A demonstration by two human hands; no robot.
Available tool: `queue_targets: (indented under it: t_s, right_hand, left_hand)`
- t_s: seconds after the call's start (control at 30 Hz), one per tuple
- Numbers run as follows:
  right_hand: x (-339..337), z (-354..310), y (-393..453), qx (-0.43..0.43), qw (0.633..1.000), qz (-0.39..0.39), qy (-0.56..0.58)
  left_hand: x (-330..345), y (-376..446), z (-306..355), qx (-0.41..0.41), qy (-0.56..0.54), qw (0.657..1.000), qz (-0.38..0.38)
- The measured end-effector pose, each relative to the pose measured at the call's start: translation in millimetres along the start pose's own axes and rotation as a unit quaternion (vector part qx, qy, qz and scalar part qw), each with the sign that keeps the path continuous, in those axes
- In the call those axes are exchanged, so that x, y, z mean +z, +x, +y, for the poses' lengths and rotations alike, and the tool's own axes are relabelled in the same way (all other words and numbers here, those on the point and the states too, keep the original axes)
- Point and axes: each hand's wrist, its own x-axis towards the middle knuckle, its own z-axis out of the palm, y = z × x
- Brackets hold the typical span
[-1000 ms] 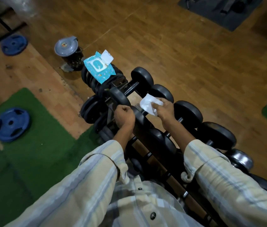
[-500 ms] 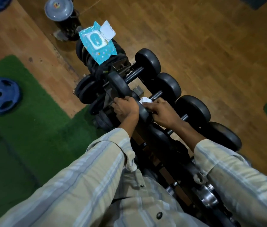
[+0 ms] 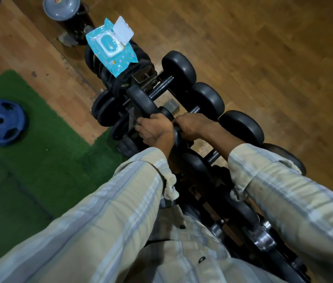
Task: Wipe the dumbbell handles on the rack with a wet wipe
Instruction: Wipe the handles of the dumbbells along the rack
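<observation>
The left hand [image 3: 155, 129] grips a dumbbell head on the rack [image 3: 143, 77], steadying the heavy, rigid weight. Just beside it, the right hand [image 3: 194, 125] curls round the second dumbbell's handle [image 3: 195, 109]; the soft wipe is hidden, likely underneath.

beige striped shirt [image 3: 120, 211], buttoned, long sleeves [image 3: 284, 193]

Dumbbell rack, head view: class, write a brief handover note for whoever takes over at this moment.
Left hand: grips the near head of the second dumbbell.
Right hand: curled round that dumbbell's handle; the wipe is hidden, presumably under it.
Wet wipe pack: lid open, lying on stacked plates at the rack's far end.
Done: cannot tell which handles are clean.
Left: finish this handle, then the remaining ones.
</observation>
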Motion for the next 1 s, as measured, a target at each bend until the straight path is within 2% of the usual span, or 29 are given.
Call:
queue_targets:
  t_s: [0.17, 0.27, 0.43, 0.6, 0.7, 0.83, 0.9, 1.0]
  right_hand:
    - [17.8, 7.9, -23.5, -0.062, 0.990, 0.097, 0.081]
    - [34.1, 14.3, -32.5, -0.076, 0.988, 0.107, 0.082]
    - [49.1, 14.6, -40.2, -0.032, 0.987, 0.160, 0.010]
    - [56.9, -0.2, -51.8, 0.020, 0.974, 0.222, 0.050]
    - [64.7, -6.4, -50.4, 0.066, 0.969, 0.228, 0.060]
    - [72.6, -15.0, -43.8, 0.116, 0.962, 0.247, -0.003]
    - [72.9, -18.5, -44.2, 0.107, 0.959, 0.259, 0.051]
    - [78.0, -22.1, -40.1, 0.105, 0.928, 0.264, 0.243]
  left_hand:
    - [2.1, -0.2, -0.8, 0.000, -0.023, 1.000, 0.010]
    - [2.2, -0.2, -0.8, -0.003, -0.028, 0.999, 0.018]
    - [2.0, -2.1, 0.0, -0.001, -0.031, 0.999, 0.019]
    - [1.6, -1.8, -0.4, 0.001, -0.023, 1.000, 0.018]
    - [0.5, -2.3, 0.1, 0.001, -0.025, 1.000, 0.018]
    - [-1.0, -5.1, 1.1, 0.004, -0.025, 0.999, 0.022]
    - [-1.9, -6.4, 1.7, 0.004, -0.023, 1.000, 0.020]
    - [-3.8, -6.3, 2.4, 0.005, -0.024, 1.000, 0.017]
